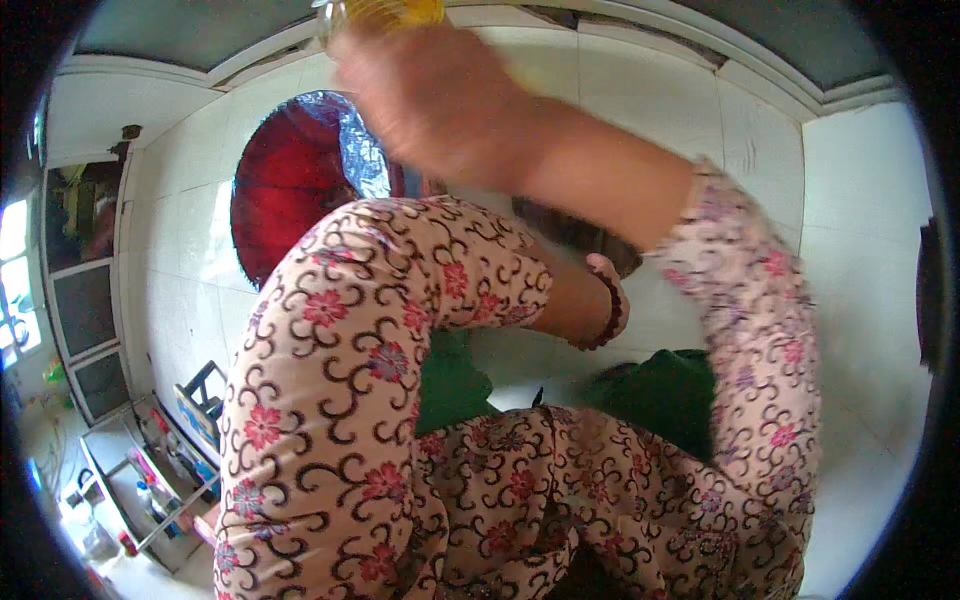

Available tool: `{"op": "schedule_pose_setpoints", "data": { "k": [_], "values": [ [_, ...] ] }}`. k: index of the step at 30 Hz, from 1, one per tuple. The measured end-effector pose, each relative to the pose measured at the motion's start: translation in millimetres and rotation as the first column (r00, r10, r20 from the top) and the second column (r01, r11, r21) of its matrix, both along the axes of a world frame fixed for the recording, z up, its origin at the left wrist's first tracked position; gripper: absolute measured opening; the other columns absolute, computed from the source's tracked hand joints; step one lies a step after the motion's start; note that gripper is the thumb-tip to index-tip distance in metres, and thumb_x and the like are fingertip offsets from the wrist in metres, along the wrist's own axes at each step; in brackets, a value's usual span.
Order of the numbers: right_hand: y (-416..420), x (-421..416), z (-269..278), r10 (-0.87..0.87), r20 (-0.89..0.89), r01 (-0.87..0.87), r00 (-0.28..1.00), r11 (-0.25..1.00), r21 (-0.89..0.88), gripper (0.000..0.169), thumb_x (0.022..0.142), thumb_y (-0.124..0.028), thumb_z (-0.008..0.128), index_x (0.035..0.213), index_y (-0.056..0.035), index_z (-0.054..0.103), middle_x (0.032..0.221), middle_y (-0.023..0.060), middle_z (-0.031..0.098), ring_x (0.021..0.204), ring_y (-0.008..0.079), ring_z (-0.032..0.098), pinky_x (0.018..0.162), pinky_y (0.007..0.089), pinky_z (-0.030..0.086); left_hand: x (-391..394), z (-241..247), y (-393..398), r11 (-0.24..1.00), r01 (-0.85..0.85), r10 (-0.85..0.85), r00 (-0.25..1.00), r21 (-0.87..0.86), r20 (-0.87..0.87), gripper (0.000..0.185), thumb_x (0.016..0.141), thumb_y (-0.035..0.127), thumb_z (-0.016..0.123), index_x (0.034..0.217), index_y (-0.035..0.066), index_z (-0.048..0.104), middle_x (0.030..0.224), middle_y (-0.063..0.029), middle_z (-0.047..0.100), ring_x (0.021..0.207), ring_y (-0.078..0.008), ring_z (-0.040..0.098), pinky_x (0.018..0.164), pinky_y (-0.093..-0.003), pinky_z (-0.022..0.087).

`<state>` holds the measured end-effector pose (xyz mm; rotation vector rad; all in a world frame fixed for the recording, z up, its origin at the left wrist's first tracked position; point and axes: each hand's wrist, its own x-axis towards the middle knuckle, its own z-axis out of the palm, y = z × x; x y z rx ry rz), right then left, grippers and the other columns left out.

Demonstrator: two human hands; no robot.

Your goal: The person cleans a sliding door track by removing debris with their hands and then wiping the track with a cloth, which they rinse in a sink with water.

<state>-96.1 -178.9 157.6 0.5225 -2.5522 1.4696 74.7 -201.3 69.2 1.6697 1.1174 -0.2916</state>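
Observation:
Raised at the top of the view, my right hand [442, 97] is blurred. It grips a clear and yellow object [397, 13], perhaps a bottle, cut off by the upper edge. My left arm is bent at the elbow, with the forearm pointing right. A dark red bracelet [616, 319] circles the wrist. Of my left hand [600, 266] only a small part shows, so its fingers and anything in them are hidden. Beyond my left forearm, a red round container [281, 187] stands on the floor, with shiny silvery-blue plastic [364, 146] at its right side.
A dark brown round object [581, 232] lies partly behind my arms on the white tiled floor [645, 71]. At lower left stands a metal-framed rack [112, 491] with bottles [150, 495]. Beside it is a small chair-like frame [199, 405]. Green fabric [660, 394] shows beneath me.

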Motion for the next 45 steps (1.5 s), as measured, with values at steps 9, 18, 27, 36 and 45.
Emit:
{"op": "schedule_pose_setpoints", "data": {
  "k": [9, 18, 27, 36, 45],
  "values": [
    [-52, -27, -72, 0.075, -0.051, -0.06, 0.996, 0.967, 0.248, 0.013, 0.07, -0.021, 0.059, 0.062, -0.0119, 0.062, 0.081, 0.0089, 0.058, 0.079, 0.0264, 0.055, 0.069, 0.0427, 0.042, -18, 0, 8, 0.998, -0.054, 0.054, 0.998, 0.024, 0.019, 0.019, 0.077, 0.022, 0.056, 0.087, 0.006, 0.062, 0.097, -0.0152, 0.06, 0.09, -0.0293, 0.058, 0.074, -0.0445, 0.044],
    [96, 57, -143, -0.285, 0.073, 0.294, 0.956, 0.941, -0.167, 0.009, 0.067, -0.005, 0.055, 0.073, -0.004, 0.06, 0.074, 0.0176, 0.054, 0.077, 0.0324, 0.056, 0.066, 0.0403, 0.043, -9, -28, 85, 0.981, -0.193, 0.193, 0.981, -0.009, -0.029, 0.024, 0.084, 0.028, 0.052, 0.092, 0.007, 0.06, 0.104, -0.0154, 0.058, 0.099, -0.0287, 0.054, 0.082, -0.047, 0.039],
    [193, 247, -221, -0.247, 0.69, -0.093, 0.681, 0.905, 0.416, 0.052, 0.074, -0.005, 0.056, 0.123, -0.0051, 0.038, 0.107, 0.0222, 0.046, 0.097, 0.0402, 0.047, 0.081, 0.0459, 0.041, -33, -114, 17, 0.512, -0.824, 0.856, 0.466, 0.244, -0.222, 0.079, 0.072, 0.041, 0.065, 0.134, 0.012, 0.026, 0.138, -0.0234, 0.016, 0.113, -0.0429, 0.039, 0.094, -0.048, 0.036],
    [171, 242, -177, -0.35, 0.764, 0.279, 0.542, 0.933, 0.229, 0.051, 0.064, -0.004, 0.06, 0.113, -0.007, 0.046, 0.097, 0.02, 0.054, 0.089, 0.0385, 0.053, 0.078, 0.0427, 0.045, -75, -110, 24, 0.151, -0.98, 0.975, 0.169, -0.131, -0.145, 0.048, 0.056, 0.023, 0.072, 0.097, 0.002, 0.059, 0.088, -0.0121, 0.063, 0.086, -0.0237, 0.06, 0.081, -0.0327, 0.046],
    [240, 217, -80, -0.513, 0.699, 0.85, 0.498, 0.449, -0.275, 0.038, 0.067, -0.007, 0.059, 0.104, -0.0022, 0.052, 0.092, 0.0153, 0.056, 0.085, 0.0236, 0.055, 0.073, 0.0334, 0.045, -168, -14, 111, 0.092, -0.966, 0.84, 0.205, 0.241, 0.502, 0.053, 0.068, 0.002, 0.065, 0.117, 0.005, 0.047, 0.114, -0.0113, 0.051, 0.104, -0.0204, 0.05, 0.089, -0.0321, 0.042]
  ]
}}
